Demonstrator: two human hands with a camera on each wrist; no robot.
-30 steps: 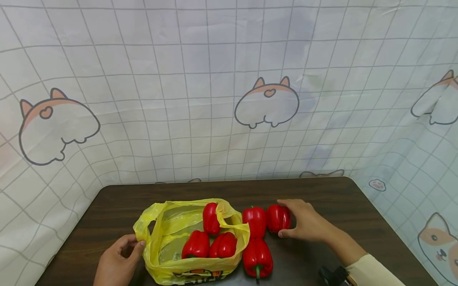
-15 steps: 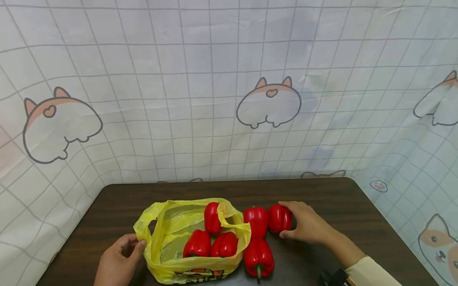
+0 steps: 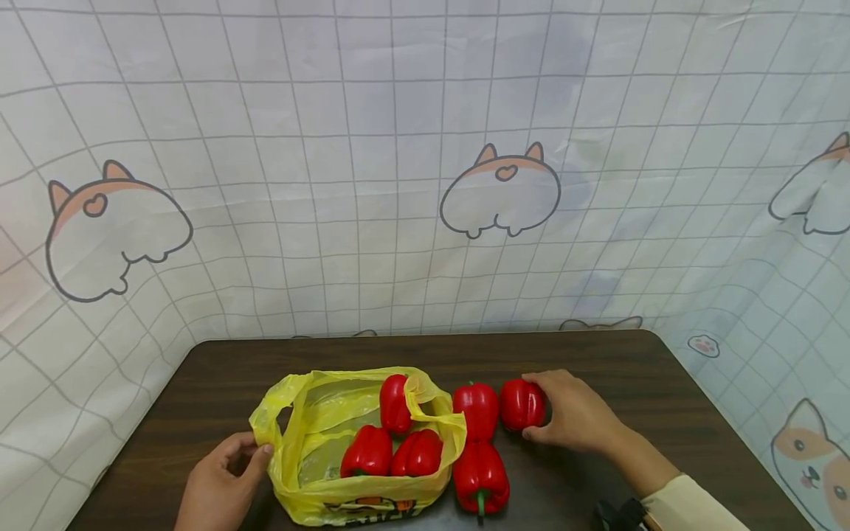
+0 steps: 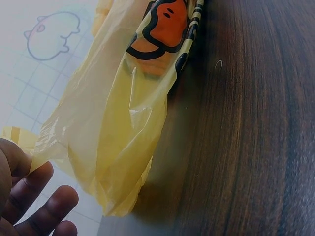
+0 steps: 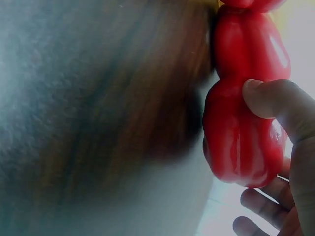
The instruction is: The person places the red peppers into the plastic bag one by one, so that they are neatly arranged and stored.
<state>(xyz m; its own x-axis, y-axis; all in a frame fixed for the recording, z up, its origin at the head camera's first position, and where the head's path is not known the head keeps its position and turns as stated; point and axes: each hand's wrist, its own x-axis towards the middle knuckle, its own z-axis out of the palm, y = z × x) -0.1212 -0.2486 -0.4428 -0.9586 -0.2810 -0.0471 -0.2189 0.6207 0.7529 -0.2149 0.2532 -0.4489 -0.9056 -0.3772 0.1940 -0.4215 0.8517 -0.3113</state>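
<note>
Grip on the left (image 3: pixel 218 483) pinches the yellow bag (image 3: pixel 302 501) and right grip (image 3: pixel 575 413), angled inward, has the rightmost pepper (image 3: pixel 518 405) pinched.

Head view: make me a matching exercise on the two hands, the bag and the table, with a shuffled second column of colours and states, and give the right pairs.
Column one
1. left hand
2. right hand
3. bag
4. table

Column two
A. yellow, with three red peppers visible inside
B. dark brown, with a wood grain
C. pinches the bag's left side
D. grips the rightmost pepper

Right pairs: 1-C, 2-D, 3-A, 4-B
</note>
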